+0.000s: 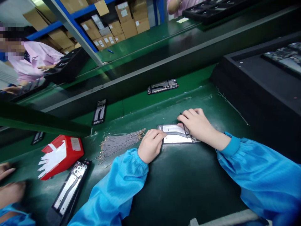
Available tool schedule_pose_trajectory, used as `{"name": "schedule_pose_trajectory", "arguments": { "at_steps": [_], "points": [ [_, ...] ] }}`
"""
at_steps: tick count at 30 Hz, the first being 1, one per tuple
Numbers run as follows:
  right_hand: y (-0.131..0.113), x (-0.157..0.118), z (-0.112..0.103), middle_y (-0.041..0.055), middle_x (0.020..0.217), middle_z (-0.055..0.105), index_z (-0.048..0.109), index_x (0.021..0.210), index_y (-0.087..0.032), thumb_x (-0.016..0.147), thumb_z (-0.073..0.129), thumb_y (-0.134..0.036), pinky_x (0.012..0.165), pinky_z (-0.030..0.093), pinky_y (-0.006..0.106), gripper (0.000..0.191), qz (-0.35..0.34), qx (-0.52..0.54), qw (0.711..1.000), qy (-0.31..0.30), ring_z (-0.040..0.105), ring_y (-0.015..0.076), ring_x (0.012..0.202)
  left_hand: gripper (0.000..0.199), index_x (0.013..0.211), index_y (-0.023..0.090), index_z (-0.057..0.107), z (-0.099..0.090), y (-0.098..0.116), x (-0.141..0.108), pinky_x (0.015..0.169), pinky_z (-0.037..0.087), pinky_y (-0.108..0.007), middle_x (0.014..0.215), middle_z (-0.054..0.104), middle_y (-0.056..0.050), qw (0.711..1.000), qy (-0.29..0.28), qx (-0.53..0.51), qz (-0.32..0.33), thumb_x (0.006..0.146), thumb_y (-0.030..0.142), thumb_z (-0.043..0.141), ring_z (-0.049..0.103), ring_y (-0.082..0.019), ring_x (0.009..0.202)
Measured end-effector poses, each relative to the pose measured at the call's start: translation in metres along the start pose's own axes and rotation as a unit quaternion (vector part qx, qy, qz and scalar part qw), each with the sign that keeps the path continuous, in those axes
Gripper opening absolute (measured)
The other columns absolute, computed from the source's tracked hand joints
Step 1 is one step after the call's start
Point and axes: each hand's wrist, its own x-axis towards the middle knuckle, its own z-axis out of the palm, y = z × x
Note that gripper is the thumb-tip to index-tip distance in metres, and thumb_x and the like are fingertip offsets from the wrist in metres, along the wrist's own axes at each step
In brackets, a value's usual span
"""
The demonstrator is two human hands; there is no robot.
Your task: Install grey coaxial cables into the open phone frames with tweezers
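Observation:
An opened phone frame (175,138) with a silvery inside lies flat on the green bench in front of me. At its left end my left hand (151,144) is closed, fingertips on its edge; whether something small is also pinched there is hidden. Over the frame's right end, my right hand (195,124) grips dark tweezers (185,128), their tips pointing down at the inside of the frame. Left of my left hand lies a bundle of thin grey cables (119,143) with gold-coloured ends.
A red bin (72,150) with white strips and another opened phone (70,188) stand to the left, near a neighbour's hands (11,193). More phone frames (163,86) lie on the strip behind. A large black tray (263,91) fills the right. People in pink sit across.

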Motion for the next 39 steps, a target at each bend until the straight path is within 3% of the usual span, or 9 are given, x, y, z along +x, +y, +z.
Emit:
{"name": "schedule_pose_trajectory", "arguments": {
  "at_steps": [3, 7, 12, 19, 23, 27, 30, 34, 39],
  "points": [
    [0.003, -0.001, -0.006, 0.007, 0.082, 0.056, 0.054, 0.088, -0.018, 0.088, 0.037, -0.028, 0.07, 0.028, 0.035, 0.02, 0.025, 0.03, 0.999, 0.01, 0.044, 0.0211, 0.079, 0.018, 0.096, 0.018, 0.055, 0.0, -0.004, 0.001, 0.08, 0.047, -0.029, 0.099, 0.054, -0.007, 0.999, 0.029, 0.004, -0.033, 0.084, 0.013, 0.042, 0.053, -0.015, 0.091],
    [-0.017, 0.001, -0.016, 0.0082, 0.091, 0.059, 0.052, 0.095, -0.016, 0.087, 0.036, -0.022, 0.071, 0.035, 0.033, 0.019, 0.021, 0.186, 0.982, 0.021, 0.048, 0.0201, 0.085, 0.011, 0.084, 0.017, 0.055, -0.005, -0.013, 0.003, 0.077, 0.047, -0.028, 0.094, 0.053, -0.006, 0.996, 0.024, 0.033, -0.077, 0.083, 0.014, 0.045, 0.054, -0.015, 0.087],
    [-0.043, -0.001, -0.007, 0.0143, 0.125, 0.048, 0.05, 0.109, -0.013, 0.081, 0.048, -0.028, 0.095, 0.028, 0.05, 0.032, -0.016, 0.187, 0.982, 0.02, 0.033, 0.0331, 0.121, 0.012, 0.084, 0.017, 0.053, -0.009, -0.018, 0.006, 0.073, 0.045, -0.029, 0.084, 0.055, -0.004, 0.993, -0.008, 0.062, -0.104, 0.086, 0.017, 0.041, 0.052, -0.016, 0.081],
    [-0.004, -0.01, -0.018, 0.0113, 0.123, 0.05, 0.048, 0.112, -0.016, 0.075, 0.053, -0.023, 0.099, 0.03, 0.046, 0.037, -0.119, 0.268, 0.954, -0.065, 0.037, 0.0262, 0.122, 0.013, 0.083, 0.016, 0.054, -0.007, -0.013, 0.002, 0.074, 0.045, -0.024, 0.083, 0.055, -0.005, 0.996, -0.01, 0.031, -0.079, 0.086, 0.015, 0.041, 0.052, -0.014, 0.08],
    [-0.012, -0.005, -0.03, 0.0081, 0.111, 0.058, 0.051, 0.108, -0.018, 0.081, 0.048, -0.022, 0.09, 0.04, 0.037, 0.027, -0.053, 0.37, 0.927, -0.014, 0.05, 0.0198, 0.108, 0.014, 0.08, 0.016, 0.055, -0.004, -0.005, 0.004, 0.07, 0.042, -0.026, 0.078, 0.057, -0.004, 0.994, -0.027, 0.085, -0.061, 0.085, 0.018, 0.043, 0.053, -0.014, 0.075],
    [-0.035, 0.007, -0.028, 0.0034, 0.091, 0.064, 0.061, 0.088, -0.019, 0.083, 0.048, -0.023, 0.076, 0.047, 0.028, 0.015, 0.043, 0.493, 0.869, 0.016, 0.06, 0.0146, 0.086, 0.016, 0.077, 0.017, 0.056, -0.002, 0.0, 0.009, 0.065, 0.037, -0.027, 0.074, 0.058, -0.003, 0.988, -0.032, 0.146, -0.047, 0.085, 0.022, 0.044, 0.051, -0.015, 0.071],
    [-0.043, 0.013, -0.023, 0.0037, 0.083, 0.063, 0.063, 0.078, -0.017, 0.077, 0.054, -0.02, 0.065, 0.049, 0.026, 0.01, 0.078, 0.501, 0.861, 0.029, 0.06, 0.0143, 0.076, 0.017, 0.076, 0.017, 0.057, 0.0, 0.0, 0.011, 0.064, 0.036, -0.028, 0.073, 0.057, -0.002, 0.987, -0.035, 0.153, -0.046, 0.085, 0.023, 0.044, 0.05, -0.015, 0.069],
    [-0.04, 0.014, -0.017, 0.0042, 0.083, 0.064, 0.063, 0.075, -0.015, 0.072, 0.055, -0.016, 0.062, 0.05, 0.026, 0.009, 0.133, 0.489, 0.862, 0.011, 0.061, 0.0142, 0.071, 0.018, 0.076, 0.018, 0.057, 0.002, -0.001, 0.015, 0.063, 0.034, -0.028, 0.071, 0.057, -0.002, 0.986, -0.029, 0.154, -0.05, 0.086, 0.024, 0.044, 0.049, -0.014, 0.068],
    [-0.037, 0.012, -0.013, 0.0025, 0.081, 0.066, 0.061, 0.087, -0.016, 0.074, 0.055, -0.021, 0.064, 0.052, 0.026, 0.016, 0.18, 0.556, 0.811, -0.024, 0.062, 0.0137, 0.07, 0.019, 0.076, 0.018, 0.058, 0.003, -0.002, 0.016, 0.064, 0.034, -0.028, 0.071, 0.057, -0.001, 0.986, -0.025, 0.158, -0.044, 0.086, 0.024, 0.043, 0.05, -0.014, 0.069]
  ]
}}
